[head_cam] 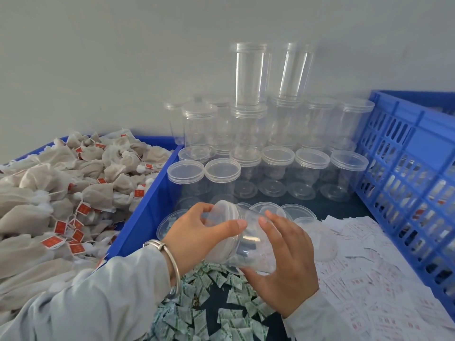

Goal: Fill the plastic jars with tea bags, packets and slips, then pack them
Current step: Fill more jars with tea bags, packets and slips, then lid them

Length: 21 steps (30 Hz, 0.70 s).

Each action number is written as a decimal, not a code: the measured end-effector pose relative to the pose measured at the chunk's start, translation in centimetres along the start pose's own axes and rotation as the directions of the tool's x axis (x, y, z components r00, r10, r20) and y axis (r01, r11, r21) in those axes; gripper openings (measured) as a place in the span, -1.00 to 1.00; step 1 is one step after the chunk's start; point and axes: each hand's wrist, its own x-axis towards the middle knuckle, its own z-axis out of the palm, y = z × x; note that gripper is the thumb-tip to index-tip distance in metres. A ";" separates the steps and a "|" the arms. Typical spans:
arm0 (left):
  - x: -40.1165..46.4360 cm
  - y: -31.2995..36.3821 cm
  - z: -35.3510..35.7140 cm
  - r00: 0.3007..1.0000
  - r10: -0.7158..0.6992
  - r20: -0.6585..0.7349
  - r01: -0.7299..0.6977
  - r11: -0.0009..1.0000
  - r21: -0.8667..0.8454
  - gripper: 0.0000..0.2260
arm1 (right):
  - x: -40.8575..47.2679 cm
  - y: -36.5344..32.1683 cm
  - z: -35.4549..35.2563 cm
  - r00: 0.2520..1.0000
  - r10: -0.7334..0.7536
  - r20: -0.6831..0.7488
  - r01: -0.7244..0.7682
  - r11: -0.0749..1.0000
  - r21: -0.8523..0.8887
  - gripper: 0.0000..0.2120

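I hold a clear plastic jar [248,238] tilted on its side over the table. My left hand [197,230] grips its lid end, fingers curled round the rim. My right hand [288,262] grips the jar's body from the right. A heap of tea bags [61,183] with red tags fills a blue bin [145,210] at the left. Small green-and-white packets [211,313] lie below my hands. White paper slips [364,262] with red print spread to the right.
Several lidded empty jars [270,153] are stacked in rows against the grey wall, with a few loose lids [298,210] in front. A blue slotted crate [408,183] stands at the right edge. A metal bangle [170,262] sits on my left wrist.
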 end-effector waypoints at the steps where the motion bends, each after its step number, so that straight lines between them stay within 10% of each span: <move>1: 0.0 0.0 0.0 0.999 -0.029 0.014 0.029 0.998 -0.053 -0.27 | 0.0 0.0 0.0 1.000 0.006 -0.002 -0.006 1.000 0.002 -0.27; 5: 0.1 0.3 -0.9 0.939 -0.243 0.243 0.338 0.782 -0.523 -0.21 | 0.1 1.0 -0.3 0.984 0.168 -0.053 -0.169 0.986 0.000 -0.03; 10: 0.8 -0.1 -1.8 0.919 -0.271 0.288 0.395 0.663 -0.636 -0.16 | 0.9 0.7 -1.6 0.871 0.490 0.032 -0.456 0.782 0.425 -0.04; 15: 1.4 -0.6 -1.9 0.876 -0.222 0.428 0.475 0.552 -0.685 -0.40 | 0.7 -2.4 -1.6 0.860 0.376 0.346 -0.470 0.319 0.823 -0.20; 21: 1.8 -0.9 -2.3 0.872 -0.190 0.451 0.469 0.586 -0.661 -0.52 | 0.2 -3.8 -1.4 0.870 0.218 0.443 -0.494 0.380 0.782 -0.22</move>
